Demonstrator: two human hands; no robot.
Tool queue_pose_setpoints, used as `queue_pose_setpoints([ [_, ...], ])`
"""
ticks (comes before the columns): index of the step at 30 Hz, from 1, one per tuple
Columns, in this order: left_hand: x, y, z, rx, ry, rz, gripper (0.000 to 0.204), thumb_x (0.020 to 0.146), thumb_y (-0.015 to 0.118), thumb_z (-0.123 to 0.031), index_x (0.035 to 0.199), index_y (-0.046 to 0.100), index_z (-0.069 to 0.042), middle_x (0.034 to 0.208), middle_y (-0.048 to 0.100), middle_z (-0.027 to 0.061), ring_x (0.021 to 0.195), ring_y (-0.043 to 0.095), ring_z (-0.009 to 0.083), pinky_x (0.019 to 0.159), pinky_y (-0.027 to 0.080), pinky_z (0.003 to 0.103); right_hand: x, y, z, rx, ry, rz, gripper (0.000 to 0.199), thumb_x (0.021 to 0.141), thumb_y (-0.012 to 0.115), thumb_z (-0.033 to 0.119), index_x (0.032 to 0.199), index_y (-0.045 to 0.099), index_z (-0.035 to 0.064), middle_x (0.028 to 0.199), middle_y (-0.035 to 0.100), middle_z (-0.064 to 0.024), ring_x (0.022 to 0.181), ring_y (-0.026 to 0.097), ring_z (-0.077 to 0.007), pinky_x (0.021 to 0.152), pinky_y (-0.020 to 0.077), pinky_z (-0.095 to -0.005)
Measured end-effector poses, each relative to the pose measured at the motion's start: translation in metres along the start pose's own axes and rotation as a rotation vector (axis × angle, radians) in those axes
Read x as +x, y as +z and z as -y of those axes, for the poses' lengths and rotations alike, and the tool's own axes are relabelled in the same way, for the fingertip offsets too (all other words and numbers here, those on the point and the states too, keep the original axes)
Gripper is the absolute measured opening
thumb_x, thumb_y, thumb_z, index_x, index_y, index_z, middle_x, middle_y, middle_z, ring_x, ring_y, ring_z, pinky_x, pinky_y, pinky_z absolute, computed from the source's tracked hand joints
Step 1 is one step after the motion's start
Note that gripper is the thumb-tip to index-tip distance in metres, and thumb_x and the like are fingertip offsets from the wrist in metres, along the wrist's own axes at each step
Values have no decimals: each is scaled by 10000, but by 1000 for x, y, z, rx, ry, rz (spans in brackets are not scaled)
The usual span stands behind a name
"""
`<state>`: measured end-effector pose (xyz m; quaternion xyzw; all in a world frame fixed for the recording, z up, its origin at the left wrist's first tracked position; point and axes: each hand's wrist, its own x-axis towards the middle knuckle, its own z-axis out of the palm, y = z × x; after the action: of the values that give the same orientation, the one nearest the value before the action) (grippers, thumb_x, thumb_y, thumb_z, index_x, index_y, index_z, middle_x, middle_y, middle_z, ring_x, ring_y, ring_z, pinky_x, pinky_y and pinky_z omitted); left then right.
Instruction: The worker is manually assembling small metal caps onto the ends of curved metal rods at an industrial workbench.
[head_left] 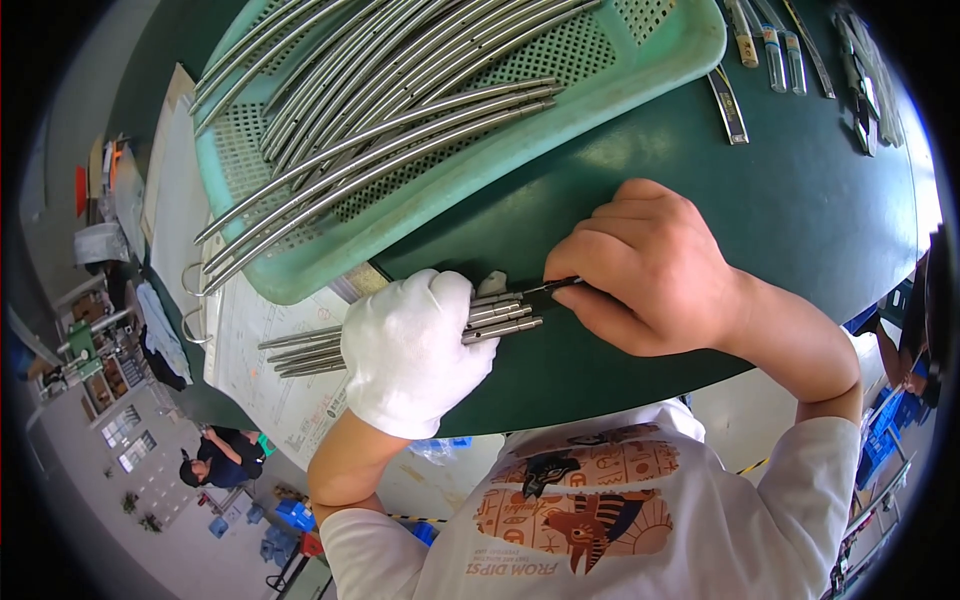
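Observation:
My left hand (410, 350), in a white glove, is closed round a bundle of several slim metal tubes (500, 322). Their ends stick out on both sides of the fist, and the middle is hidden by the glove. My bare right hand (650, 275) pinches a thin dark tool (553, 285) between thumb and curled fingers. The tool's tip meets the end of the uppermost tube, or lies very close to it; I cannot tell whether it is inside. Most of the tool is covered by the fingers.
Beyond my hands, a green perforated basket (480, 195) holds many long curved metal tubes (400, 70). Papers (255, 375) with binder rings lie at the left of the green table (790, 210). A flat metal strip (730, 108), small cylinders (775, 60) and other tools lie far right.

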<state>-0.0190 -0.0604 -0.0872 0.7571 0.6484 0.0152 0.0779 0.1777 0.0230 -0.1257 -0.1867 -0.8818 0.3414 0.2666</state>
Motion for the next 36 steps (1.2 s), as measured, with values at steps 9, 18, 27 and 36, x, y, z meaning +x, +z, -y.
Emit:
queue_pose_setpoints([
  [9, 0, 2, 1, -13, 23, -49, 279, 678, 706, -258, 613, 482, -104, 571, 507, 73, 503, 539, 288, 458, 415, 414, 0, 5, 0, -64, -63, -18, 143, 705, 650, 129, 748, 522, 80, 582, 506, -16, 524, 516, -202, 535, 375, -325],
  [18, 0, 0, 1, -20, 33, -51, 308, 718, 698, -302, 609, 487, -106, 571, 510, 72, 505, 544, 282, 451, 412, 403, 3, 4, 11, -160, -5, 2, 185, 711, 632, 140, 691, 455, 87, 549, 483, -14, 511, 515, -199, 549, 397, -312],
  [27, -1, 1, 0, -16, 18, -45, 295, 682, 707, -288, 604, 489, -106, 578, 518, 75, 516, 550, 286, 461, 416, 413, 3, 10, 2, -127, -90, -114, 183, 697, 637, 140, 720, 464, 86, 551, 480, -12, 520, 523, -200, 547, 402, -315],
  [36, -1, 0, 1, -20, 42, -66, 295, 677, 712, -265, 586, 482, -103, 564, 506, 77, 503, 541, 291, 455, 410, 411, 1, 10, 8, -128, -41, -47, 191, 689, 675, 150, 746, 506, 82, 548, 491, -11, 500, 511, -202, 520, 387, -322],
])
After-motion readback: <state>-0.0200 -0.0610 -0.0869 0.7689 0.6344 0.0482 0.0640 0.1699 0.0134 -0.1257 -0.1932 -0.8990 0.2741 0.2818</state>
